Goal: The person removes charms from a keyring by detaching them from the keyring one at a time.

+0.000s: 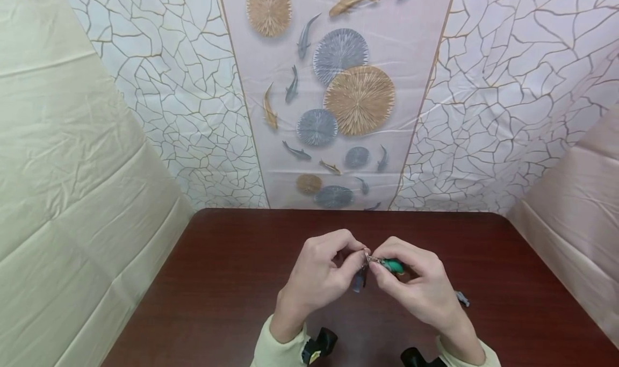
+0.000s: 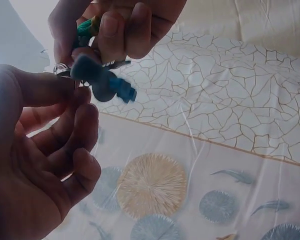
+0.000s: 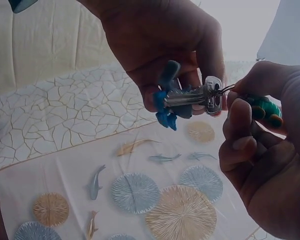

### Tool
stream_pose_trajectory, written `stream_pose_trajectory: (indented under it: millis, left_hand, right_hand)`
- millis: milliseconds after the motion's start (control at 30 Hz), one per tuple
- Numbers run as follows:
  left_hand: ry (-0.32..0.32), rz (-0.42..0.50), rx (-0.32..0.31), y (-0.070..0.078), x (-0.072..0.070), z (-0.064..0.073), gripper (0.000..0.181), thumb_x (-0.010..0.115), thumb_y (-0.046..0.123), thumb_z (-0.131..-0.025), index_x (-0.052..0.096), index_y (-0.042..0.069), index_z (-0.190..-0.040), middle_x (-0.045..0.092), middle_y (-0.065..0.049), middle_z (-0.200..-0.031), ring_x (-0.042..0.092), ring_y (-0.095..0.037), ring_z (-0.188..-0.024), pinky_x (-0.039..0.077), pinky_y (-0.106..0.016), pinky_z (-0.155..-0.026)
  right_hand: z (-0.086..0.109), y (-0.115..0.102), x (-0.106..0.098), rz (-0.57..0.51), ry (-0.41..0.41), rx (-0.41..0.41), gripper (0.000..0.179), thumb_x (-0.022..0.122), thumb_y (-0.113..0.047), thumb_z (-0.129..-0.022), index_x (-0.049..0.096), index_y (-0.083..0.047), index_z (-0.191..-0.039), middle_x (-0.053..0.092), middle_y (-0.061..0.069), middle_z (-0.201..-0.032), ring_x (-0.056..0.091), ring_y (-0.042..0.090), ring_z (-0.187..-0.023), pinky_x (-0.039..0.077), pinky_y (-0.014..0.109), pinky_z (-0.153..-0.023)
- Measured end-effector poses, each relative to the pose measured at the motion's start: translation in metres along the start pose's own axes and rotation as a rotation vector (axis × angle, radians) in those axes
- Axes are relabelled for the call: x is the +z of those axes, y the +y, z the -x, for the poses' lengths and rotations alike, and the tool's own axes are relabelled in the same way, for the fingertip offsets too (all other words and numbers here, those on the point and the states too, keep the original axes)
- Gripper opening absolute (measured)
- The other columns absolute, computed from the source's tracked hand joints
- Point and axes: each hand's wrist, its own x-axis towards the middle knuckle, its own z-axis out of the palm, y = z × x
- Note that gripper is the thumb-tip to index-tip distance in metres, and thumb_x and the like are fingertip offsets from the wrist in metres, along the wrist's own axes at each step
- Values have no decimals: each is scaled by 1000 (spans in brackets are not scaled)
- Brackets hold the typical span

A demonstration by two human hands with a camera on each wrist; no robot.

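Where the fingertips converge: a thin, silvery metal ring [image 3: 226,90] sits between the left hand [image 1: 321,267] and the right hand [image 1: 419,283], in the air over the glossy, dark red-brown worktop [image 1: 217,286].
Ring from the left: in the head view it lies towards 3 o'clock of that hand, right at the tips of thumb and forefinger.
Ring from the right: it lies towards 10 o'clock, also just at the fingertips; neither hand is clearly nearer.
Left pinch: thumb and forefinger close together where the ring passes the head of a flat, silver metal key [image 3: 213,96]; whether they press on wire or key I cannot tell.
Right pinch: thumb and fingers hold a small green charm with orange-brown rounded parts [image 1: 393,266] by its ring end, its body lying inside the grip.
Charm axis: in the head view, its length runs roughly from 10 o'clock at the ring to 4 o'clock in the palm.
Key axis: in the right wrist view, the blade runs from the head towards 9 o'clock, away from the green charm.
Hanging part: a blue-and-grey moulded figure [image 2: 102,82] is bunched with the key; in the head view this bundle drops from the ring towards 7 o'clock.
The deciding relation, as I judge it: green charm and key bundle leave the ring on different sides, one per hand, with the wire between them.
Past the right wrist: a small grey item [image 1: 462,299] lies on the worktop towards 4 o'clock, partly hidden; its kind is unclear.
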Motion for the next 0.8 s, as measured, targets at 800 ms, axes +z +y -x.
stream_pose_trajectory:
  millis: [800]
  left_hand:
    - [42, 32, -36, 5, 2, 0, 12, 65, -1, -87, 65, 11, -86, 73, 1, -86, 58, 2, -64, 46, -6, -58]
  right_hand:
    - [3, 3, 1, 30, 20, 22, 26, 65, 21, -75, 64, -1, -88, 57, 3, -78, 49, 6, -69, 38, 20, -55]
